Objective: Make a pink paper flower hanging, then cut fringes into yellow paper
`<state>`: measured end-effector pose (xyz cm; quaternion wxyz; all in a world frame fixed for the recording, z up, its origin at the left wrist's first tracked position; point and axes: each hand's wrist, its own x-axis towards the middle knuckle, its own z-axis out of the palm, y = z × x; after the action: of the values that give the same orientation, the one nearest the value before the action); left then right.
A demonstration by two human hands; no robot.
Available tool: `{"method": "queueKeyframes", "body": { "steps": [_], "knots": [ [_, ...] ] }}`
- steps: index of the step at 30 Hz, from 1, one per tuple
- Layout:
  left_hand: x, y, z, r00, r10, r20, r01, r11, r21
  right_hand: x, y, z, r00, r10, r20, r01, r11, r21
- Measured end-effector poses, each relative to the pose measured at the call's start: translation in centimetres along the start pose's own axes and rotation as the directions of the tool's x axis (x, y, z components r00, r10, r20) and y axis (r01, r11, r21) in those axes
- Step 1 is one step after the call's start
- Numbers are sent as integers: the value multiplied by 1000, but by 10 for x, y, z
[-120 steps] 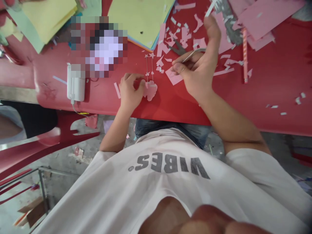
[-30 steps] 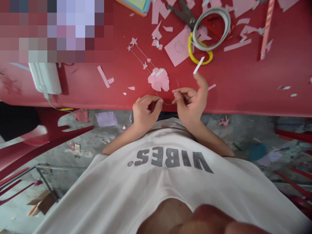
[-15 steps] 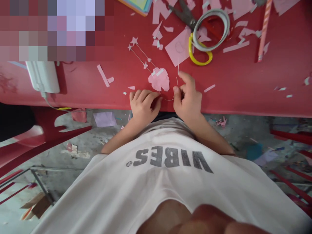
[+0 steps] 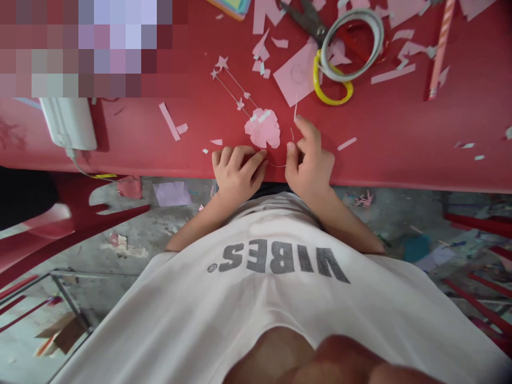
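My left hand [image 4: 237, 173] rests at the near edge of the red table [image 4: 400, 133], fingers curled and pinching one end of a thin thread [image 4: 276, 164]. My right hand [image 4: 310, 165] pinches the other end, and a small white strip [image 4: 295, 111] sticks up from its forefinger tip. Just beyond both hands lies a pink paper cloud shape [image 4: 263, 128] with white tape bits on it. Two threads run from the cloud up to small pink stars [image 4: 221, 64].
Scissors [image 4: 310, 18], a grey tape roll [image 4: 352, 45] and a yellow ring [image 4: 332, 88] lie at the back with a pink paper square [image 4: 296, 74] and many pink scraps. A striped pencil [image 4: 440, 48] lies right. A white charger [image 4: 70, 122] sits left.
Both hands moved up from the table edge onto the table, closer to the pink cloud. The white strip on my right forefinger now points nearly straight up.
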<state>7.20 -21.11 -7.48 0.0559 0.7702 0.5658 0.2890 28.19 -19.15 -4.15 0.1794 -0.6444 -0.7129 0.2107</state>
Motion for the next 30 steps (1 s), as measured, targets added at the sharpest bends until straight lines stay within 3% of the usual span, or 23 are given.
{"method": "queueKeyframes", "body": {
  "steps": [7,22,30],
  "knots": [
    [-2,-1,0,994,-50,93,46,998,37,1,-2,-2,1000,5,-13,-5,1000,-10],
    [0,1,-1,1000,-7,28,6,1000,28,3,-4,-4,999,2,-35,-3,1000,-12],
    [-5,-1,0,993,-48,111,45,999,31,2,-3,-1,996,-11,-88,13,1000,15]
  ]
}}
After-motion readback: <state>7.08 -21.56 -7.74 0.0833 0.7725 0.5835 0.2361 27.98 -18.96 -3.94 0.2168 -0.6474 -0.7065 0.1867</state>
